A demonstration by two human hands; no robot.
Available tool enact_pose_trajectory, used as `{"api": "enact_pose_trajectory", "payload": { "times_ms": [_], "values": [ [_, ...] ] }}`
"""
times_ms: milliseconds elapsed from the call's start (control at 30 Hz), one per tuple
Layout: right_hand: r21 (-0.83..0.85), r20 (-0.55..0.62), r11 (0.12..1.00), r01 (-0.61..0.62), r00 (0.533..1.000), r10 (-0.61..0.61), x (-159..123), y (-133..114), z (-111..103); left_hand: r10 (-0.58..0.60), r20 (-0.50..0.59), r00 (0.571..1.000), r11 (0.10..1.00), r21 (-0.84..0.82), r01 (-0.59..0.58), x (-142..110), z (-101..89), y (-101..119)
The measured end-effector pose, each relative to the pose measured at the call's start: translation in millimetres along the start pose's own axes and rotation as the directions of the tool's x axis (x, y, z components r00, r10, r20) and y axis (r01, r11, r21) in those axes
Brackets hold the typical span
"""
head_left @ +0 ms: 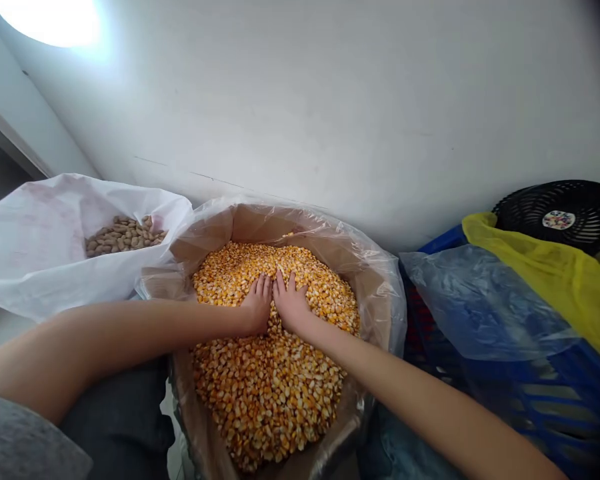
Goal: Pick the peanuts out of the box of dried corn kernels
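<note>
Loose corn kernels [270, 393], yellow and orange, fill much of a brown sack [375, 287] with a clear plastic liner in front of me. My left hand [259, 305] rests on the kernels near the middle, palm down, fingers stretched forward. Close beside it lies my right hand [291, 305], also palm down on the corn, with its fingers spread. The fingertips of both hands point toward the far side of the sack. I see nothing gripped in either hand.
To the left, an open white sack [40, 247] holds brown beans or nuts [125, 237]. At the right stand blue plastic crates [555, 407], with clear plastic [495, 300], yellow mesh [555, 267] and a black round basket-like item [580, 210] on top. A white wall [330, 100] rises behind.
</note>
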State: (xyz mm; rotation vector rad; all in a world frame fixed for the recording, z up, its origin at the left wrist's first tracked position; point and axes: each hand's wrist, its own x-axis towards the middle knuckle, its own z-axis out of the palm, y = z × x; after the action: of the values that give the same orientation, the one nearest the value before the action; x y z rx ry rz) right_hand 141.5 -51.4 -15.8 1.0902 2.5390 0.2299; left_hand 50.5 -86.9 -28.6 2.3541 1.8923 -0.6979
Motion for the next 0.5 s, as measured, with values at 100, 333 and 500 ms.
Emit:
{"api": "enact_pose_trajectory", "payload": {
  "times_ms": [100,333,500],
  "values": [
    [-0.018,-0.058,1.000,-0.011,0.998,0.010,23,18,5,-0.029,-0.077,0.997,0.998,-0.053,0.025,30,2.2,-13],
    [0.046,-0.057,0.991,-0.127,0.990,0.130,57,55,-4,-0.118,-0.075,0.990,0.957,-0.275,0.093,74,-14.3,-92],
    [0.053,-0.078,0.995,0.087,0.994,-0.083,9,10,-28,-0.144,-0.109,0.984,0.933,-0.345,0.098,58,-10.1,-147]
  ]
}}
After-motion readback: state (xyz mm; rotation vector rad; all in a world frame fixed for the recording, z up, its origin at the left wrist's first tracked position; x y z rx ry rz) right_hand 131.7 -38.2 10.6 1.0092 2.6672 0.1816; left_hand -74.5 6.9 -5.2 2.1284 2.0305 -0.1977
